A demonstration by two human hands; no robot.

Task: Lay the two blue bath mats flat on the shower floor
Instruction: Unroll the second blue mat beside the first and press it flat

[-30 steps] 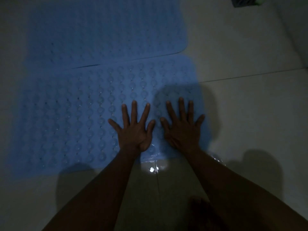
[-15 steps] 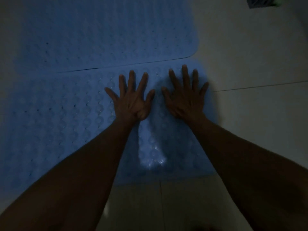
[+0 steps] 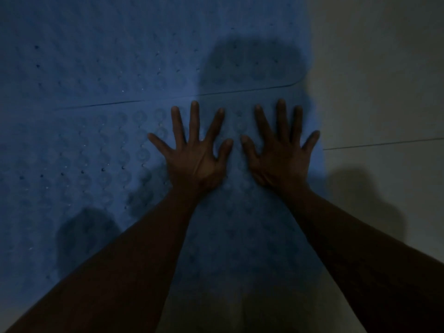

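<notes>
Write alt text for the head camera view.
Both hands, left hand and right hand, press flat with fingers spread on the near blue mat, close to its seam with the far blue mat. Pale floor tiles lie to the right in dim light.

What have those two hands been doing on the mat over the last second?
Both the left hand and right hand slid forward across the near mat, from its near edge up toward the seam with the far mat. They stayed flat with spread fingers, gripping nothing; both mats stayed put.
</notes>
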